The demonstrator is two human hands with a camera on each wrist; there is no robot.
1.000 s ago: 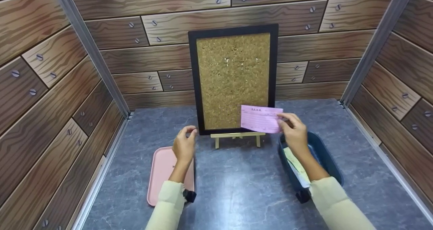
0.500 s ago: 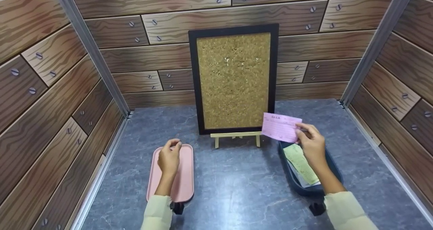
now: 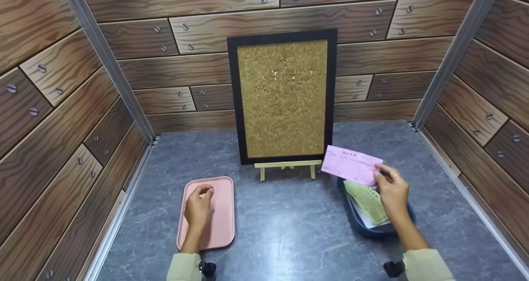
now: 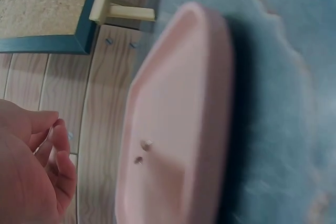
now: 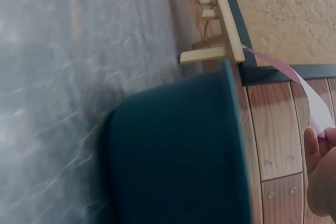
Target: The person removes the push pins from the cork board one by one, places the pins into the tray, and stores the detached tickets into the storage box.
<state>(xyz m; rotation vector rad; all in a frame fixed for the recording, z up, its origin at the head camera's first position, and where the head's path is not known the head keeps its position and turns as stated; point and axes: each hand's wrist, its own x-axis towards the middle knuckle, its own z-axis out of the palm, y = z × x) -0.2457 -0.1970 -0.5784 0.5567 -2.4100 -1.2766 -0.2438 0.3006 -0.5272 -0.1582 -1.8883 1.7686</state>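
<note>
A pink sheet of paper with printed lines [image 3: 351,164] is pinched at its right edge by my right hand [image 3: 394,192], low in front of the framed corkboard [image 3: 285,99]. It overlaps the far end of the dark blue bin [image 3: 370,232], where a green paper [image 3: 365,200] and a white sheet lie. In the left wrist view my left hand [image 4: 34,156] has thumb and fingertips together over a small thin pin-like thing, mostly hidden. This hand hovers above the pink tray [image 3: 223,215]. Two tiny objects [image 4: 146,145] show on the tray in that view.
The corkboard stands upright on a small wooden easel [image 3: 288,164] at the back. Wood-print panels [image 3: 198,12] enclose the grey marbled table [image 3: 281,223] at the back and both sides. Small pale marks dot the cork's upper half.
My right hand has drawn the pink paper from the board's lower right corner to the right, over the bin. My left hand has moved left and nearer, over the tray.
</note>
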